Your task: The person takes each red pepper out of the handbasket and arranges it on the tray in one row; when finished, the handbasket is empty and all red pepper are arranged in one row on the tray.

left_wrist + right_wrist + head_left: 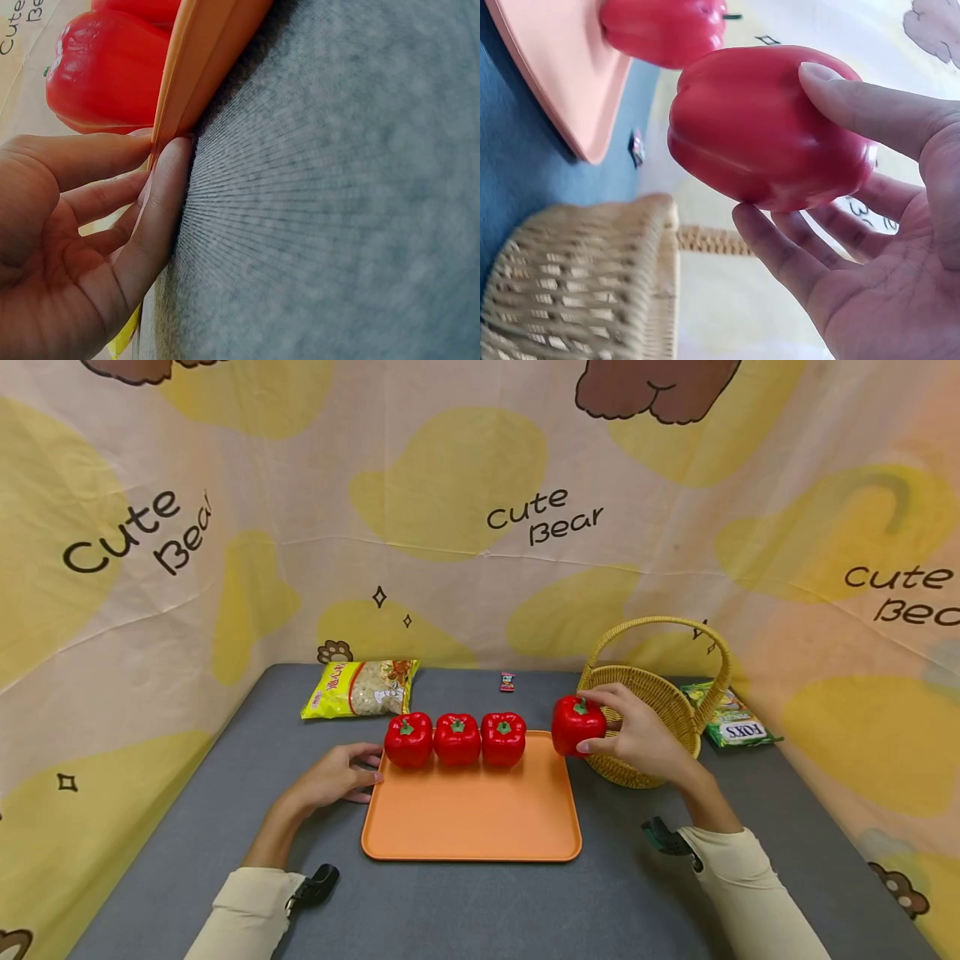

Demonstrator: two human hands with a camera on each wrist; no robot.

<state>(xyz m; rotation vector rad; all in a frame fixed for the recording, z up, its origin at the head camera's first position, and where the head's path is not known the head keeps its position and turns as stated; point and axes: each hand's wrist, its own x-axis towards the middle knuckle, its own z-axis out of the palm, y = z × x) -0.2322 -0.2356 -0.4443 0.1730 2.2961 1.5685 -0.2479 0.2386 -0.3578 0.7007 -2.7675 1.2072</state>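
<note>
My right hand [637, 731] holds a glossy red bell pepper [577, 727] between thumb and fingertips, above the tray's back right corner and in front of the basket. In the right wrist view, the thumb lies on one side of this pepper [757, 127] and the fingertips on the other. Three more red bell peppers [457, 740] with green stems stand in a row along the back left of the orange tray [472, 827]. At the tray's left edge, my left hand [337, 777] pinches the rim, thumb and a fingertip on either side of it in the left wrist view.
A woven basket [633, 772] with a tall handle stands right of the tray. Behind it lies a green packet [738, 722]. A yellow bag [360, 689] rests at the back left, and a small wrapped candy [507, 682] lies near the back edge. Printed cloth hangs around the grey table.
</note>
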